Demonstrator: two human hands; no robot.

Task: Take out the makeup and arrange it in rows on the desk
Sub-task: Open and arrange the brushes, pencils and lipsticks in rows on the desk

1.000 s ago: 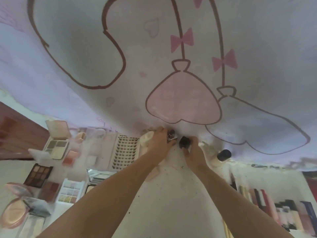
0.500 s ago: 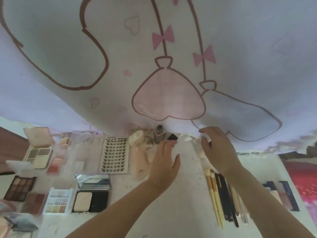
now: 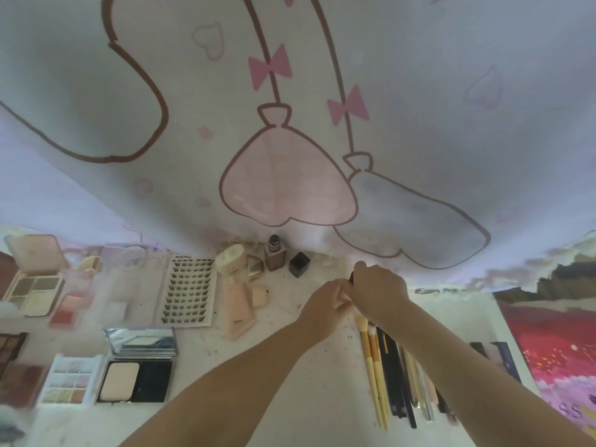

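The two hands are meeting at about one o'clock from the middle of the desk, just above the top of the row of brushes. The right hand is curling its fingers around a small dark item, of which only a dark tip is showing at the left edge of the fist; what it is cannot be told. The left hand is pressing its fingertips in against the right hand, seemingly pinching the same item, though its grip is hidden, so I cannot tell how firmly it is closing.

To do this step well, the item should probably be laid in line with its neighbours, either alongside the brushes at four o'clock or up in the back row at twelve o'clock, where a small brown bottle is standing upright with a black cap just beside it. Setting it down parallel and without nudging the brushes would be keeping the rows tidy.

The rest of the makeup is already lying out: a lash tray at ten o'clock, a pale tube beside it, an open compact at eight o'clock, and palettes towards nine o'clock.
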